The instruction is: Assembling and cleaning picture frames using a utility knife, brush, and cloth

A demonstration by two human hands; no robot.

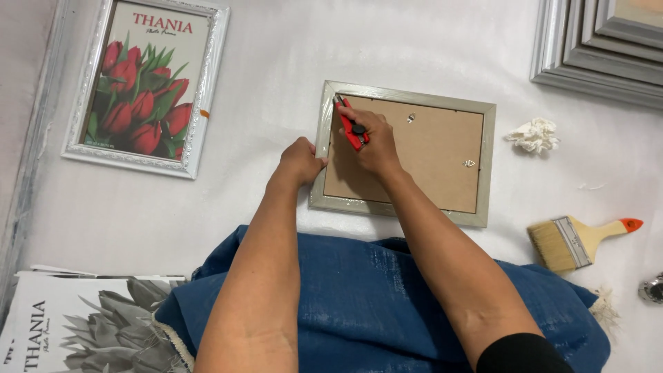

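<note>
A grey-green picture frame (pixel 488 166) lies face down on the white surface, its brown backing board (pixel 428 155) up and clear wrap over it. My right hand (pixel 373 141) grips a red utility knife (pixel 351 126), its tip at the frame's upper left corner. My left hand (pixel 300 160) presses against the frame's left edge, fingers curled around it.
A white frame with a red tulip print (pixel 141 86) lies at the upper left. Stacked grey frames (pixel 597 45) sit at the upper right. A crumpled white tissue (pixel 533 134), a paintbrush (pixel 577 240), a blue cloth (pixel 359 297) and a grey flower print (pixel 83 324) lie around.
</note>
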